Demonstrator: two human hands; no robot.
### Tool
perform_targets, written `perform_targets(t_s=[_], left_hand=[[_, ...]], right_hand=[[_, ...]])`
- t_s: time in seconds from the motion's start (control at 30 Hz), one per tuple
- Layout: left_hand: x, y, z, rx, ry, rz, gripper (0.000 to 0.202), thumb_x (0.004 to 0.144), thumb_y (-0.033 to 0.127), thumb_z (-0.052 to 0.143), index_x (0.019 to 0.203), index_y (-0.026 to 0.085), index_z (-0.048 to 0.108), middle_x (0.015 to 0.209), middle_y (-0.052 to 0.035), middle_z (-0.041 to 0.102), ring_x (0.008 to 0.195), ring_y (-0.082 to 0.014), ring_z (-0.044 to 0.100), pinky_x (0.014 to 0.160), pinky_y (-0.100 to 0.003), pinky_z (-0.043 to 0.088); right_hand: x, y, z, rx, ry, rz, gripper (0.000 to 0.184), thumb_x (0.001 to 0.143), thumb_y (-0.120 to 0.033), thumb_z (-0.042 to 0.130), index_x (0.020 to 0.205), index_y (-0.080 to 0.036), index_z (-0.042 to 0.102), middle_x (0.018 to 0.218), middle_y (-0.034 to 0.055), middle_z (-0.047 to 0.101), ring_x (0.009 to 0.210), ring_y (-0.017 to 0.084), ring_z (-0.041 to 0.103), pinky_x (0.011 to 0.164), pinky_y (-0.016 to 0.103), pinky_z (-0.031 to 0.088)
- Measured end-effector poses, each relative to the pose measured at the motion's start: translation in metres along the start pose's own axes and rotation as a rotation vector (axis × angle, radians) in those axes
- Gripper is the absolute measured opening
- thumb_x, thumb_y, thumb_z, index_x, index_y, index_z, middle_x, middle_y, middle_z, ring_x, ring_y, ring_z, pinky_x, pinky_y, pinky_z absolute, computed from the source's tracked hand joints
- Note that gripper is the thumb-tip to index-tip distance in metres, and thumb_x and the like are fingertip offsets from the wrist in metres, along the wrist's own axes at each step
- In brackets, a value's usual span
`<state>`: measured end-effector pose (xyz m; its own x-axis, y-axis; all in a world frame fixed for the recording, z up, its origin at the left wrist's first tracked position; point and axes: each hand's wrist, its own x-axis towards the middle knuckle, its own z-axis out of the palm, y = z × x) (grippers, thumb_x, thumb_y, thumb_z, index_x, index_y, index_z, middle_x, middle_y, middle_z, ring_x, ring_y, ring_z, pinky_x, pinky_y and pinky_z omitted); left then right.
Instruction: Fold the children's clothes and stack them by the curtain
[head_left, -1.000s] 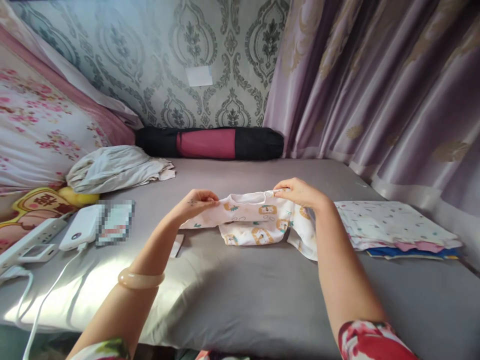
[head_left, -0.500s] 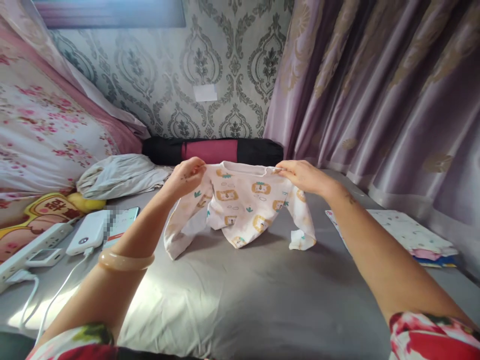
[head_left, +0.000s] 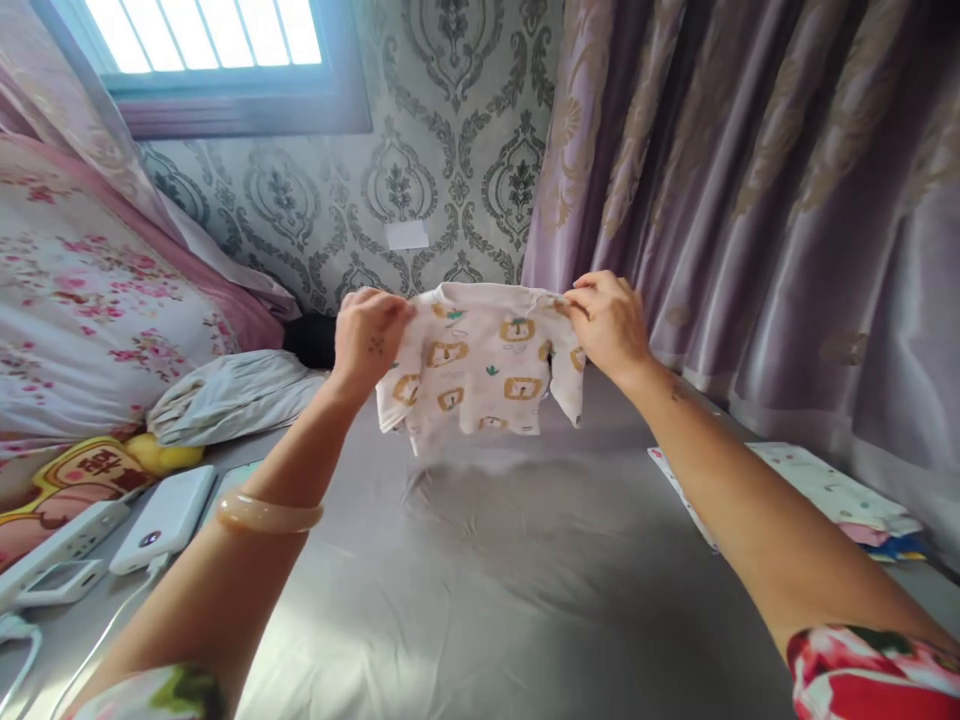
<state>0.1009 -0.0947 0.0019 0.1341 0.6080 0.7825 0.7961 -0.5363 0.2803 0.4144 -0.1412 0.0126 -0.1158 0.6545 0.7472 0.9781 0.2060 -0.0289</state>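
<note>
A small white long-sleeved shirt [head_left: 487,365], printed with yellow-brown lion-like faces and green sprigs, hangs spread out above the bed. My left hand [head_left: 370,335] pinches its left shoulder, with a pale bangle on that wrist. At the opposite shoulder, my right hand [head_left: 609,320] grips the cloth between thumb and fingers. Neckline up, the shirt dangles with its sleeves drooping on both sides. Its hem appears raised off the grey sheet [head_left: 480,600].
Folded clothes [head_left: 832,485] lie on the right. To the left are a white power bank [head_left: 165,520], a power strip [head_left: 64,545], cables, a yellow plush [head_left: 90,480] and a crumpled pale cloth [head_left: 236,395]. Purple curtains [head_left: 735,200] hang at the right.
Both hands have raised the shirt, still holding its shoulders. Its body and sleeves have swung away and up from the sheet. The view has tilted upward, showing more of the window.
</note>
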Motion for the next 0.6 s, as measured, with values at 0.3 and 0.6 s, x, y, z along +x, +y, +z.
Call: perform_targets(t_s=[0.3, 0.6], left_hand=[[0.002, 0.012, 0.026, -0.042, -0.031, -0.14, 0.02, 0.079, 0.041, 0.06, 0.079, 0.026, 0.074, 0.101, -0.0041, 0.064, 0.104, -0.0257, 0.049, 0.091, -0.04, 0.037], [0.022, 0.004, 0.047, -0.024, -0.065, -0.257, 0.03, 0.083, 0.044, 0.055, 0.089, 0.021, 0.075, 0.09, -0.0059, 0.072, 0.092, -0.0247, 0.06, 0.089, -0.039, 0.037]], right_hand=[[0.001, 0.001, 0.014, -0.033, -0.055, 0.029, 0.024, 0.093, -0.032, 0.055, 0.086, -0.025, 0.076, 0.115, 0.0081, 0.062, 0.108, 0.027, 0.047, 0.09, 0.043, 0.029], [0.007, 0.015, 0.032, 0.019, 0.011, 0.173, 0.031, 0.095, -0.037, 0.049, 0.088, -0.023, 0.076, 0.108, 0.0087, 0.064, 0.1, 0.025, 0.05, 0.087, 0.041, 0.032]])
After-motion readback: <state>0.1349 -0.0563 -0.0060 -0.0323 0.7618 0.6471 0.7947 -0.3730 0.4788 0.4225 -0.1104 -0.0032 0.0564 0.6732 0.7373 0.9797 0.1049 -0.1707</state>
